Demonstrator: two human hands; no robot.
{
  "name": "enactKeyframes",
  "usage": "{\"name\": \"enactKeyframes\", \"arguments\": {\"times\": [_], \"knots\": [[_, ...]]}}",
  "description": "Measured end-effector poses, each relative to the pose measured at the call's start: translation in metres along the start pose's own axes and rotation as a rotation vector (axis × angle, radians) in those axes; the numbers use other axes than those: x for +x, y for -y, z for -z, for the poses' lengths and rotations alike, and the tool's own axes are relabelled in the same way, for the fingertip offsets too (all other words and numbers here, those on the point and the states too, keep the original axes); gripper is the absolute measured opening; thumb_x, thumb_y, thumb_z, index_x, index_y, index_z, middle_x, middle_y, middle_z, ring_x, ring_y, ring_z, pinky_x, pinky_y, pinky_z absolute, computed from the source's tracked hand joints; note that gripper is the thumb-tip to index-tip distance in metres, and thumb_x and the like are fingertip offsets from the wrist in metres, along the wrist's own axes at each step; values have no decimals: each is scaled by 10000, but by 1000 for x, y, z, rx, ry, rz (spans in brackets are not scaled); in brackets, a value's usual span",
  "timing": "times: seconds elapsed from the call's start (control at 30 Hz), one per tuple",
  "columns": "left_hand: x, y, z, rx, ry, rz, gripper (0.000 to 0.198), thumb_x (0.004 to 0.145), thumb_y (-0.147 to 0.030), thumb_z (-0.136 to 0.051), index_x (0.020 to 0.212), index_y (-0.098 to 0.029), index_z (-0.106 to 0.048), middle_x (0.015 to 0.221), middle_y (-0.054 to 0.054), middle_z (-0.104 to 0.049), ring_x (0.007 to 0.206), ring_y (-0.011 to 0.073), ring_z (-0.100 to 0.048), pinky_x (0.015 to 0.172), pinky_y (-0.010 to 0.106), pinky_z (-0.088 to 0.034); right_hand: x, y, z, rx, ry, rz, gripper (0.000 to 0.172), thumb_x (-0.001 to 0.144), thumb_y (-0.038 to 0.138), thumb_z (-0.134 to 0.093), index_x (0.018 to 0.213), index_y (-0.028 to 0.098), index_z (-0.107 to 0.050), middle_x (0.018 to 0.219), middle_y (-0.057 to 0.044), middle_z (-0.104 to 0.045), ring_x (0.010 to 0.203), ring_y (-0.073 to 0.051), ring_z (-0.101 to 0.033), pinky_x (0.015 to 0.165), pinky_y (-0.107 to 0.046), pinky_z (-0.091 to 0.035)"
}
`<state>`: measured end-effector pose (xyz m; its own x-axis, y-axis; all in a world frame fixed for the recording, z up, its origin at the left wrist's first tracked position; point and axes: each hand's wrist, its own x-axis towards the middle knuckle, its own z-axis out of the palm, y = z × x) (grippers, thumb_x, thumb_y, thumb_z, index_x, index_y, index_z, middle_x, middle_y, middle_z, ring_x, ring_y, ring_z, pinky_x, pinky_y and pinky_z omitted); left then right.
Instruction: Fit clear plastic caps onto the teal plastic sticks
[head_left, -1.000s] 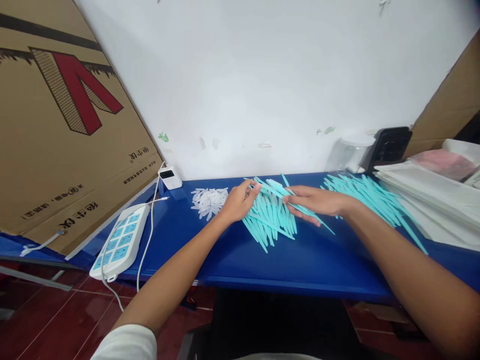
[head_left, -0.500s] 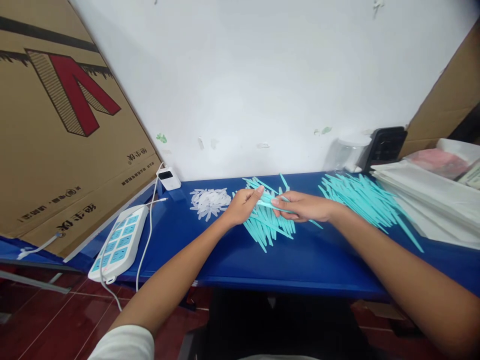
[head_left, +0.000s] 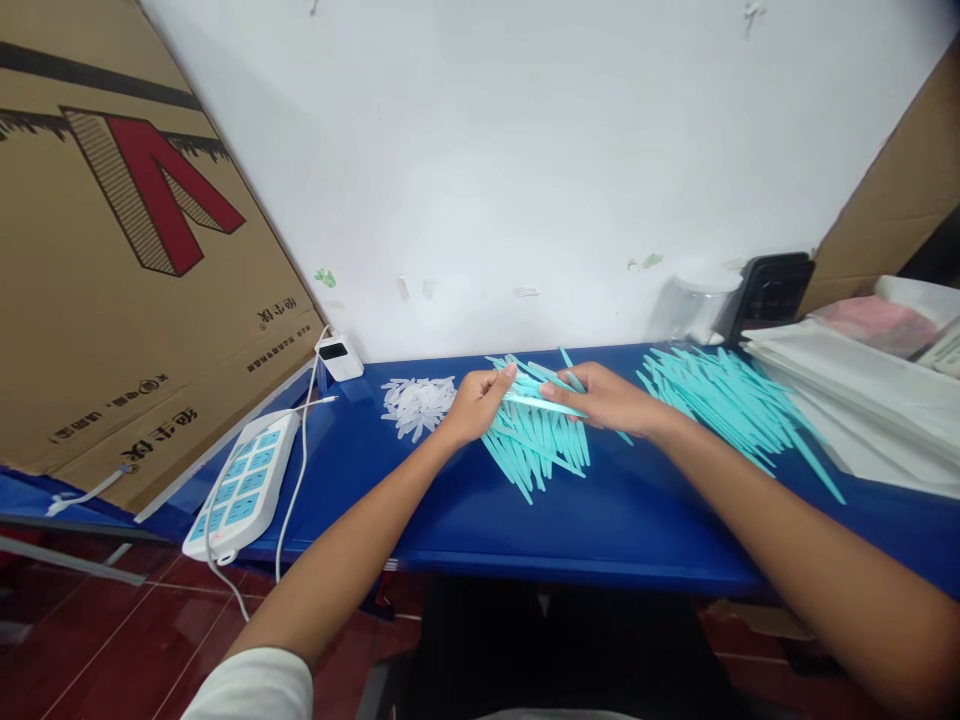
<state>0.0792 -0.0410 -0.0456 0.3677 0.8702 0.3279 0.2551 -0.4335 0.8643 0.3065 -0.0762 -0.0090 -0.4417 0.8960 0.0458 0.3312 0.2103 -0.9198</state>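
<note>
The left hand (head_left: 475,406) and right hand (head_left: 609,400) pinched one turquoise stick (head_left: 541,403) in a narrow grip above the stick pile (head_left: 534,450), beside white bits (head_left: 417,401).

thin teal stick (head_left: 541,403), level, lifted just above teal stick pile (head_left: 536,447)

Open blue table (head_left: 622,525) front, teal stick piles (head_left: 536,445) behind, power strip (head_left: 244,485) left

- Blue surface (head_left: 600,530): spans the lower field.
- Teal sticks (head_left: 536,450): heaped at centre.
- Second teal heap (head_left: 720,400): 2 o'clock.
- Clear white pieces (head_left: 416,400): 10 o'clock.
- Power strip (head_left: 244,485): 9 o'clock.
- White sheets (head_left: 862,400): 3 o'clock, stacked.
</note>
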Motion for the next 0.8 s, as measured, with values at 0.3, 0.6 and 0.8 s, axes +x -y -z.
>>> {"name": "enactKeyframes", "arguments": {"times": [0.3, 0.6, 0.8], "knots": [[1, -2, 0, -67, 10, 0, 653, 928, -760, -449, 598, -216, -302, 502, -54, -257, 463, 83, -253, 464, 263, -220, 5, -12, 2, -149, 11, 83, 635, 849, 816, -531, 669, 211, -464, 572, 43, -390, 523, -107, -398, 505, -254, -329], [12, -1, 22, -65, -145, 55, 671, 887, -846, -394, 636, -228, -312, 501, -57, -274, 426, 80, -270, 429, 252, -241, 1, -7, 17, -208, -84, 68, 610, 863, 787, -555, 673, 221, -429, 544, 48, -370, 487, -100, -357, 493, -259, -316], [16, 3, 95, 722, -442, 20, 662, 1017, -677, -251, 593, -205, -440, 575, 50, -503, 607, 176, -544, 609, 297, -412, -4, -16, 62, -424, -357, 2, 581, 926, 736, -503, 679, 214, -436, 555, 10, -491, 523, -130, -445, 553, -276, -334]]}}
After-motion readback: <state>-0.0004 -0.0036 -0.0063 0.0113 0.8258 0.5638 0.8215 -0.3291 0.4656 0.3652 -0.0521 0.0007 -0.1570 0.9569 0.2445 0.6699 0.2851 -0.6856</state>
